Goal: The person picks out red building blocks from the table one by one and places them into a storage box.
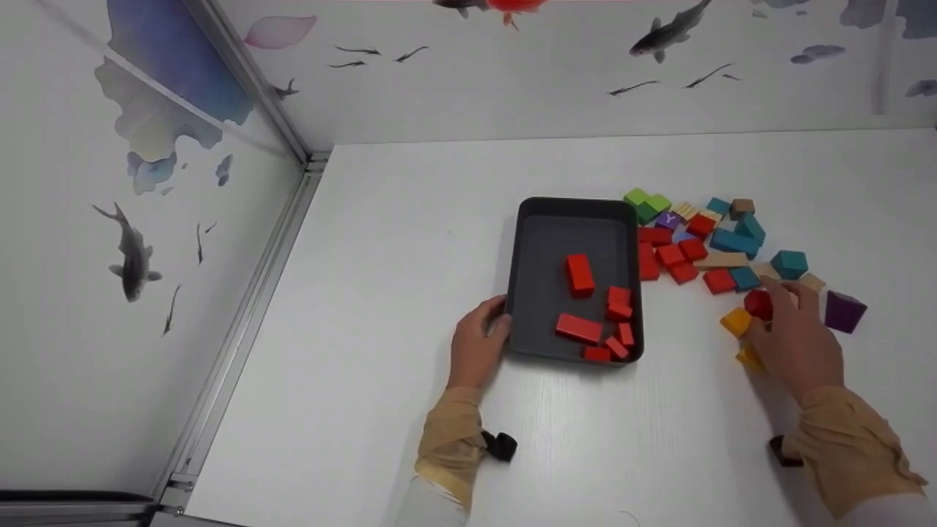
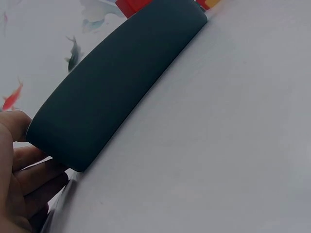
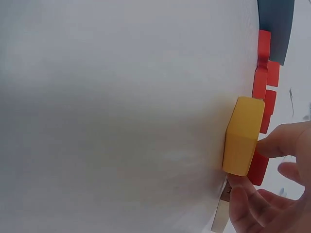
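My left hand (image 1: 477,344) holds the left side of a dark grey tray (image 1: 540,241); in the left wrist view its thumb and fingers (image 2: 39,177) meet one corner of the tray wall. Several red blocks (image 1: 579,277) lie inside the tray. My right hand (image 1: 794,340) is at the right of the table, thumb and fingers around a red block (image 1: 758,304), partly hidden. Beside that block sit a yellow block (image 1: 736,321) and a second yellow block (image 1: 748,358), partly covered by the hand. In the right wrist view, a yellow block (image 3: 243,136) stands in front of the red one.
Right of the tray lies a loose cluster of blocks: red (image 1: 670,255), green (image 1: 648,205), teal (image 1: 734,241) and plain wood (image 1: 721,261). A purple block (image 1: 845,312) stands right of my right hand. Panels printed with fish border the white table (image 1: 366,293) behind and at left.
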A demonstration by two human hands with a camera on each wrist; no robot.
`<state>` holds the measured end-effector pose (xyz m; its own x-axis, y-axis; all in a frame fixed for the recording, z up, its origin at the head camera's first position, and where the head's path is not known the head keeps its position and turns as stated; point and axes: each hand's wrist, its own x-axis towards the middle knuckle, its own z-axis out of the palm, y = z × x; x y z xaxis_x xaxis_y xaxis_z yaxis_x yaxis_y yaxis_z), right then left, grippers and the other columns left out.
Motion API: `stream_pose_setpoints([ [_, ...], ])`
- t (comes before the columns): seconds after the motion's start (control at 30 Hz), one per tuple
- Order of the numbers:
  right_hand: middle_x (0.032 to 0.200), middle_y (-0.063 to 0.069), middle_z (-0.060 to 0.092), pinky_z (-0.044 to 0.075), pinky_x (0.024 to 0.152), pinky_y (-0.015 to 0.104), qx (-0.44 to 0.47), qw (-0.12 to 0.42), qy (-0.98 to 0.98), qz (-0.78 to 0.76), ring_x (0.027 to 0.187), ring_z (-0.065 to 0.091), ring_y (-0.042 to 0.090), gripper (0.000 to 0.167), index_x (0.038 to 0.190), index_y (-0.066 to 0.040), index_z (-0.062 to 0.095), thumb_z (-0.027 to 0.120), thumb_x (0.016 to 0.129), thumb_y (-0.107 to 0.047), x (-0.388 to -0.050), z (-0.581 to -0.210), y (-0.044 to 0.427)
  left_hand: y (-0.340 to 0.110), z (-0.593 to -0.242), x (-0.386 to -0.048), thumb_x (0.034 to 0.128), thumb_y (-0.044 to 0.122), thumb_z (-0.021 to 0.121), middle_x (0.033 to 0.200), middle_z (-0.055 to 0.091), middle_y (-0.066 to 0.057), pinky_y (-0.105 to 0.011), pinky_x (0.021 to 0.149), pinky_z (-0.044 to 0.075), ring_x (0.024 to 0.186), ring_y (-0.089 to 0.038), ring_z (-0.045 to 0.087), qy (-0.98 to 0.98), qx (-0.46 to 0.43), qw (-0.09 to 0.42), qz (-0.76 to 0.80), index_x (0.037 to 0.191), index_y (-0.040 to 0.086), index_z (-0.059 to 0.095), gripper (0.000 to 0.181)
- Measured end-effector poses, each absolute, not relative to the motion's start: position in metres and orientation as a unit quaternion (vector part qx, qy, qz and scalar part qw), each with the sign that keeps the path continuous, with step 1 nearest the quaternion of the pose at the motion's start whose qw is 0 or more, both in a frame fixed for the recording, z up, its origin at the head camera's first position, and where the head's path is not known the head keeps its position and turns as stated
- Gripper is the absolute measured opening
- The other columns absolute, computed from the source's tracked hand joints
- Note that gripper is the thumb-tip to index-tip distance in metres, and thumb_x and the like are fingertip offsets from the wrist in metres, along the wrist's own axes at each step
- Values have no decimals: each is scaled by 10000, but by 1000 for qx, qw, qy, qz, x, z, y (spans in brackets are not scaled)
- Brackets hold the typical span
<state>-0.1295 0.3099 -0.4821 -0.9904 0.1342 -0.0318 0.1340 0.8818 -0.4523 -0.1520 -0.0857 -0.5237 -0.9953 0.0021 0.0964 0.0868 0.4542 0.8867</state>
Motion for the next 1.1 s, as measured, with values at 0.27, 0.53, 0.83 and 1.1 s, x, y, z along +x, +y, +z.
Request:
stream_pose_setpoints([
  [0.27,1243,286,331,413,740,605,-40,-37,-977,206,981,408,472,419,1249,7,443,568,859,-77,-137,-479,307,-84,-524,-152,891,364,513,1147,530,200,-232,947,336,1126,3,430,-859,-21,39,-511,1218,274,537,340],
  [0.53,1237,302,318,417,761,595,-43,-64,-971,226,981,397,471,396,1236,9,459,565,860,-55,-139,-473,304,-84,-523,-152,887,373,512,1143,526,212,-222,946,331,1123,16,424,-861,-15,38,-508,1212,285,541,338],
  [0.83,1137,318,279,485,626,482,-72,-92,-960,253,831,443,411,403,1164,22,401,582,847,-147,-140,-473,309,-85,-524,-151,891,349,517,1134,534,206,-217,938,342,1110,28,433,-857,-25,44,-513,1212,257,549,335],
  [1.1,1140,312,294,489,644,483,-90,-84,-955,271,880,409,427,382,1156,9,403,557,863,-182,-138,-475,310,-85,-524,-152,892,359,518,1147,539,170,-251,942,354,1120,-18,443,-856,-27,45,-515,1214,267,542,335],
])
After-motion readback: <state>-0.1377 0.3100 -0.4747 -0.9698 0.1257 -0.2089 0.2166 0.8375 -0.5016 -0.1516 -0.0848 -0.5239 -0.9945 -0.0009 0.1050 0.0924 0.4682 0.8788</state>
